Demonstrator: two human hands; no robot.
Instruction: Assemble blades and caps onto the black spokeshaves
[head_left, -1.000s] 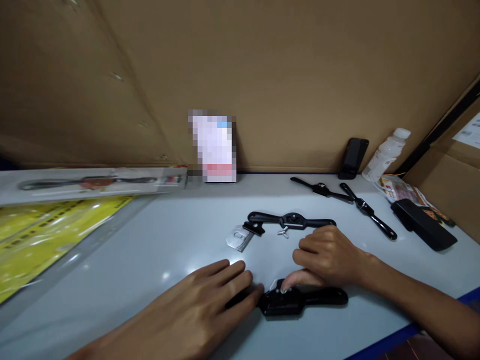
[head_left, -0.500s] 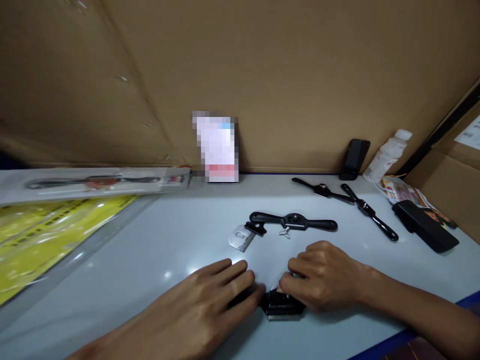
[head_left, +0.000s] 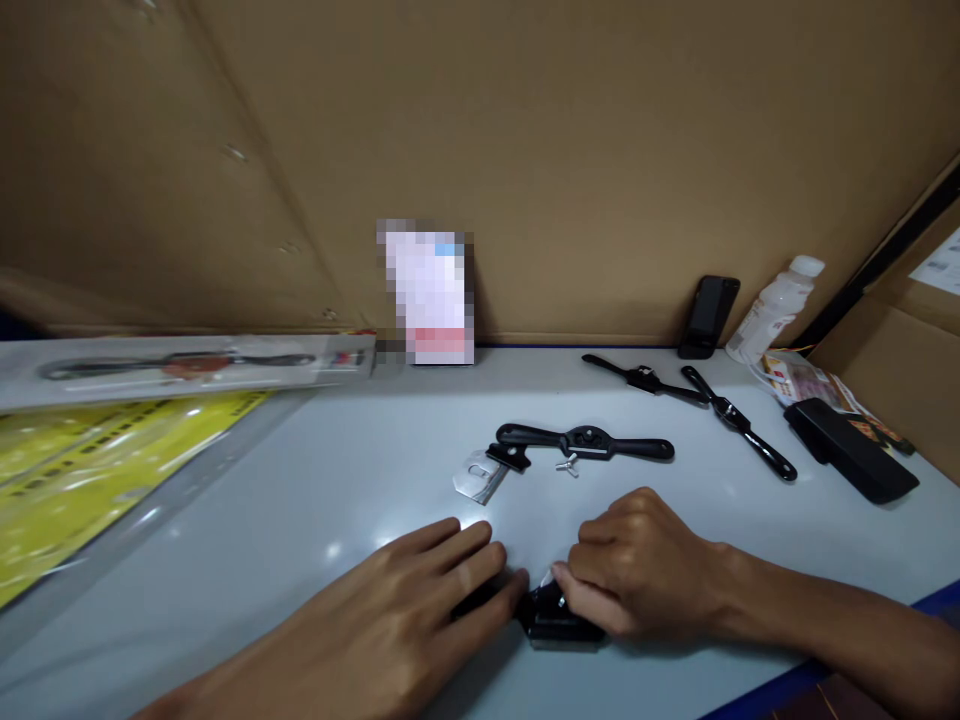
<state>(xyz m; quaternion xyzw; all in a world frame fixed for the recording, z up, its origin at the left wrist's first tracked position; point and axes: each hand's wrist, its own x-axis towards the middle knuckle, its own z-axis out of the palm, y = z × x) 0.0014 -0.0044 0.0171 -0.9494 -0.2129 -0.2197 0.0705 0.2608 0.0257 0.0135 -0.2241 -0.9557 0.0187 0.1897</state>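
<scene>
Near the front of the table lies a black spokeshave (head_left: 562,632), its body showing between my two hands. My left hand (head_left: 420,605) is closed round one of its handles, which is mostly covered by the fingers. My right hand (head_left: 634,570) is closed in a pinch at the middle of the body. A bit of silvery metal shows beside its fingertips; the piece under them is largely hidden. Beyond the hands lie a second black spokeshave (head_left: 589,441), a black cap plate (head_left: 510,457), a silver blade (head_left: 478,476) and a small wing screw (head_left: 570,465).
Two more spokeshaves (head_left: 645,379) (head_left: 739,422) lie at the back right, beside a black holder-like piece (head_left: 855,450). A phone (head_left: 709,318) and a plastic bottle (head_left: 776,310) stand by the cardboard wall. Packaged spokeshave (head_left: 195,366) and yellow bags (head_left: 97,450) cover the left side.
My right hand has shifted slightly down and its pinching fingers have turned a little on the spokeshave. My left hand stays in place. The view has moved slightly.
</scene>
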